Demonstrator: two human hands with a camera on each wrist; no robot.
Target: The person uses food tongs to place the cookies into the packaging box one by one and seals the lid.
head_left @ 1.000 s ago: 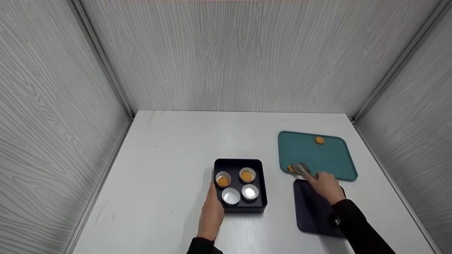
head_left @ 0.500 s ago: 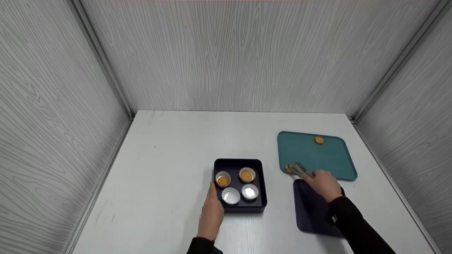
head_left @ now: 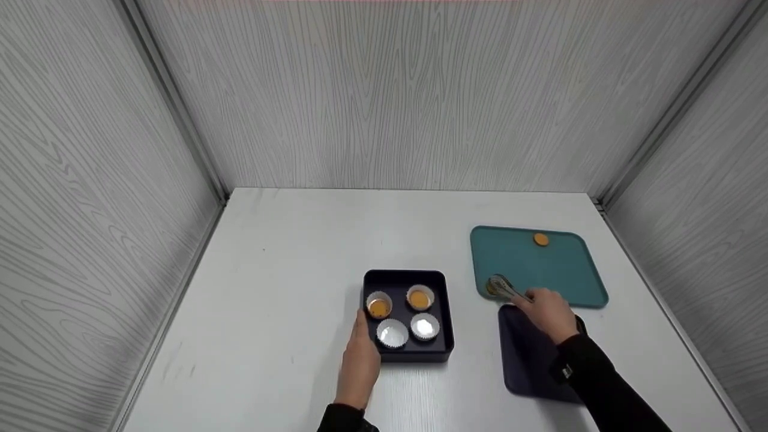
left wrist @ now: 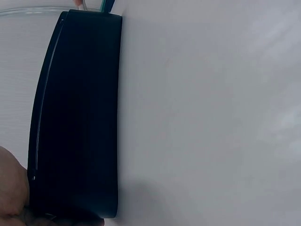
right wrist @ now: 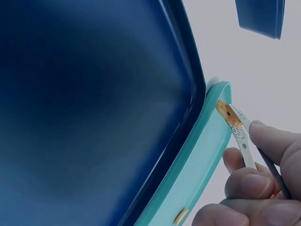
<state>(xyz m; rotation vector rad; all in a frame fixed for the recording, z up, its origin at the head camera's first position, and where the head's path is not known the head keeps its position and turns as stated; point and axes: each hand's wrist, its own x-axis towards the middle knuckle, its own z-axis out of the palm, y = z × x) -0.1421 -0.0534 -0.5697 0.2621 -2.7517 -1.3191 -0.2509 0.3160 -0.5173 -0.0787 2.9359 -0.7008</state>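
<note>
Right wrist: flat orange piece (right wrist: 228, 113) between silver metal tongs (right wrist: 239, 135), right hand (right wrist: 254, 184) clamped round them. Head: tongs just slid over piece, near-left corner of teal oblong tray (head_left: 552, 270); hold looks surer. Left hand (head_left: 359, 366) straight-fingered against dark square box (head_left: 417, 356).

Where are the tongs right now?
In the head view, the tongs are in the right hand, right of the dark box, with their tips at the near-left corner of the teal tray.
</note>
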